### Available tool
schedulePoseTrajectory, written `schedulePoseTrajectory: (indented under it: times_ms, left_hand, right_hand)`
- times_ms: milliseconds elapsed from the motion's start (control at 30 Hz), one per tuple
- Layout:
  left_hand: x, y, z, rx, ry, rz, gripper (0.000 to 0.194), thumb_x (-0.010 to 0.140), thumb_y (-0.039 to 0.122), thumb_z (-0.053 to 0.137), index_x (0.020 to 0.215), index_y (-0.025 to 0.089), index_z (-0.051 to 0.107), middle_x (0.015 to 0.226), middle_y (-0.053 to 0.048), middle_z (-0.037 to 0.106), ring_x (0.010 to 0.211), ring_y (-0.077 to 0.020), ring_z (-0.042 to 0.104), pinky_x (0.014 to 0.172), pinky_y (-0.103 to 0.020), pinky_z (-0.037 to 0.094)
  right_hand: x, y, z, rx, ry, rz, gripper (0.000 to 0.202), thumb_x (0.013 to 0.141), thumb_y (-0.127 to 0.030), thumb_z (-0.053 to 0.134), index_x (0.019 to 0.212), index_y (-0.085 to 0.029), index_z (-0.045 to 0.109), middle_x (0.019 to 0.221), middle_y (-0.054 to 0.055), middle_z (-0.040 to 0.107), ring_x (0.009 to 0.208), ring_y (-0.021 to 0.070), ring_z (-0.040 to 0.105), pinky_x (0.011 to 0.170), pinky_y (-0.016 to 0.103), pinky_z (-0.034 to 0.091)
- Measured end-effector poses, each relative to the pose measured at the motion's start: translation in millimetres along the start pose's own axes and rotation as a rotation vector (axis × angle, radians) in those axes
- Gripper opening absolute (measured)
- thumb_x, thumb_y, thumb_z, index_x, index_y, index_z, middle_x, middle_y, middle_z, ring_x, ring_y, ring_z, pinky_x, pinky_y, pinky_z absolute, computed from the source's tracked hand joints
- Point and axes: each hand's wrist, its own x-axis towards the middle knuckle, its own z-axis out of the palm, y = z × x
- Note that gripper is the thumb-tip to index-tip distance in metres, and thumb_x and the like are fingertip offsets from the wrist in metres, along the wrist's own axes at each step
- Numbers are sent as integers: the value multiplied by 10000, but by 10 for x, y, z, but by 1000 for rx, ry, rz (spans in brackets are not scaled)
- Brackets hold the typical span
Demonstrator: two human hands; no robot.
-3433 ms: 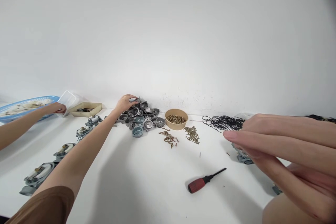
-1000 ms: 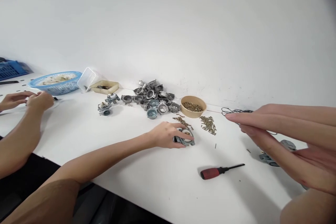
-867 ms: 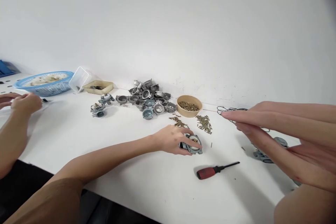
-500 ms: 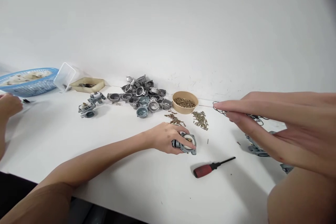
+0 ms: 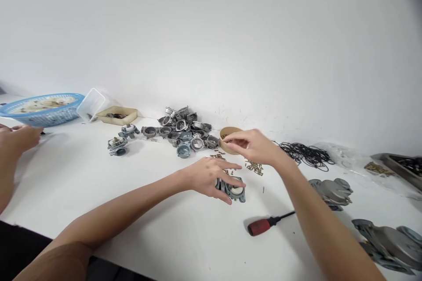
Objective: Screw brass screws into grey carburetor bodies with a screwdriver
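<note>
My left hand (image 5: 211, 178) lies with spread fingers over a grey metal carburetor body (image 5: 238, 191), which rests on the table with a white part showing in its round opening. Its index finger touches the rim. My right hand (image 5: 252, 145) reaches to a round tan bowl (image 5: 220, 140) of small brass pieces (image 5: 226, 135). Thumb and fingertips come together in a pinch over the bowl; anything between them is too small to make out. Loose brass pieces (image 5: 254, 167) lie in front of the bowl. A red-handled screwdriver (image 5: 260, 227) lies nearby, its shaft partly behind my right forearm.
Grey metal bowl-shaped castings (image 5: 181, 125) are heaped left of the tan bowl. Black rubber rings (image 5: 308, 154) and assembled carburetors (image 5: 332, 191) sit at right. Two more carburetor bodies (image 5: 117, 145) stand at left. A blue basket (image 5: 49, 117) is beside another person's hand (image 5: 24, 138).
My right hand has moved away from the camera and left, to the tan bowl. My left hand's fingers have spread on the carburetor body. The view has shifted slightly.
</note>
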Motion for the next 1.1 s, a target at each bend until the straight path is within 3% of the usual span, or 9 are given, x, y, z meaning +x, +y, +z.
schedulePoseTrajectory:
  times_ms: [100, 200, 333, 400, 500, 633, 833, 967, 1100]
  left_hand:
    - [-144, -145, -260, 15, 180, -98, 278, 940, 514, 711, 1127, 324, 790, 1352, -9, 661, 1238, -203, 629, 1059, -264, 494]
    - [-465, -471, -409, 132, 328, -360, 274, 989, 445, 607, 990, 261, 809, 1252, -81, 680, 1183, -252, 635, 1077, -363, 494]
    - [-894, -861, -293, 172, 315, -555, 345, 883, 456, 732, 1153, 246, 770, 1363, -149, 603, 1248, -359, 586, 1086, -496, 495]
    - [-993, -942, -191, 156, 283, -583, 373, 837, 439, 776, 1163, 258, 758, 1441, -142, 544, 1232, -372, 592, 1058, -510, 512]
    - [-1014, -953, -129, 103, 265, -581, 239, 823, 332, 762, 1044, 241, 761, 1406, -126, 542, 1107, -330, 641, 1002, -479, 540]
    - [-1022, -941, -209, -13, 333, -580, 197, 751, 226, 774, 937, 208, 715, 1287, -121, 545, 1052, -287, 622, 997, -436, 527]
    - [-1105, -1090, -238, -285, 514, -657, 571, 651, 324, 880, 1113, 206, 567, 1165, -95, 548, 1018, -252, 577, 884, -412, 553]
    - [-1090, -1134, -179, -501, 563, -682, 650, 700, 373, 863, 1220, 189, 517, 983, -61, 599, 790, -183, 613, 674, -317, 555]
    - [-1061, -1129, -150, -594, 593, -679, 596, 696, 400, 884, 1183, 169, 630, 915, -64, 622, 785, -187, 620, 674, -308, 552]
  right_hand:
    - [398, 181, 252, -84, -75, -28, 339, 1027, -340, 595, 1343, -246, 673, 1113, 46, 687, 826, 138, 649, 715, 232, 515]
    - [766, 235, 474, -205, -154, -92, 623, 949, -348, 738, 1524, -272, 512, 1377, 80, 573, 1119, 218, 624, 927, 314, 538]
    - [1112, 153, 810, -372, -278, -182, 922, 811, -307, 880, 1594, -232, 401, 1554, 127, 386, 1349, 309, 474, 1080, 424, 496]
    - [1216, 110, 968, -454, -303, -207, 861, 842, -287, 846, 1580, -212, 410, 1563, 143, 358, 1362, 329, 447, 1102, 485, 473]
    - [1299, 81, 1118, -550, -307, -240, 639, 925, -289, 757, 1499, -190, 493, 1509, 137, 401, 1349, 321, 436, 1127, 531, 427]
    - [1305, 48, 1133, -595, -312, -309, 492, 933, -322, 731, 1370, -158, 576, 1423, 119, 460, 1320, 301, 439, 1117, 512, 416]
    - [1250, -116, 941, -619, -360, -346, 685, 843, -387, 794, 1441, -160, 549, 1361, 143, 487, 1165, 254, 531, 998, 388, 480]
    - [1215, -282, 827, -745, -506, -270, 496, 824, -424, 822, 1212, -157, 667, 1166, 101, 575, 1133, 260, 528, 1009, 433, 465]
    - [1188, -478, 853, -894, -691, -211, 328, 911, -392, 777, 1083, -133, 674, 1100, 86, 607, 1169, 243, 540, 1059, 454, 468]
